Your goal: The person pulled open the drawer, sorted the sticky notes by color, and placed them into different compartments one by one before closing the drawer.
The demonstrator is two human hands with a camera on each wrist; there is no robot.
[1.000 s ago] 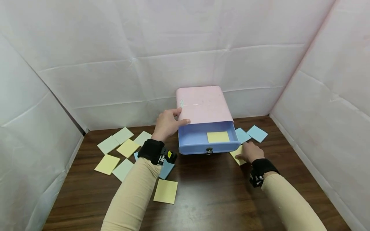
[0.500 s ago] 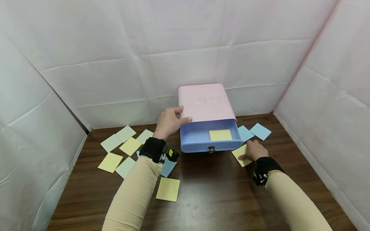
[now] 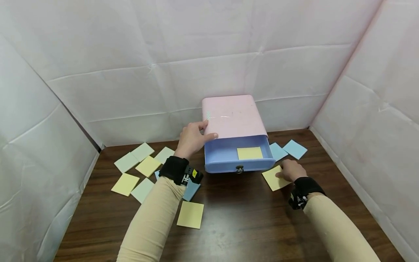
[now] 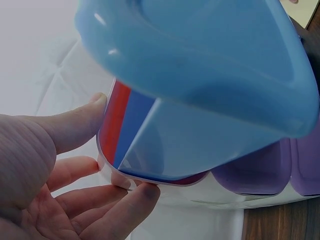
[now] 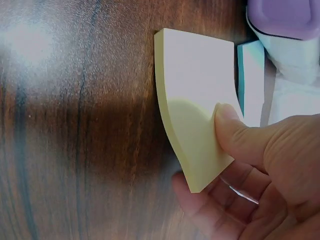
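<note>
A pink drawer box stands at the back of the brown table. Its blue drawer is pulled out, and one yellow sticky pad lies inside. My left hand grips the box's front left corner; in the left wrist view the fingers curl round the box edge beside the blue drawer. My right hand pinches a yellow sticky pad just right of the drawer; thumb on top and fingers beneath in the right wrist view, where that yellow pad is lifted at one edge.
Two blue pads lie behind my right hand. Several green, yellow and blue pads are scattered left of the box, and one yellow pad lies near my left forearm. White sheeting walls in the table on three sides.
My right hand has drawn the yellow pad toward me and away from the drawer, and its edge is now lifted off the table. The left hand has stayed on the box.
</note>
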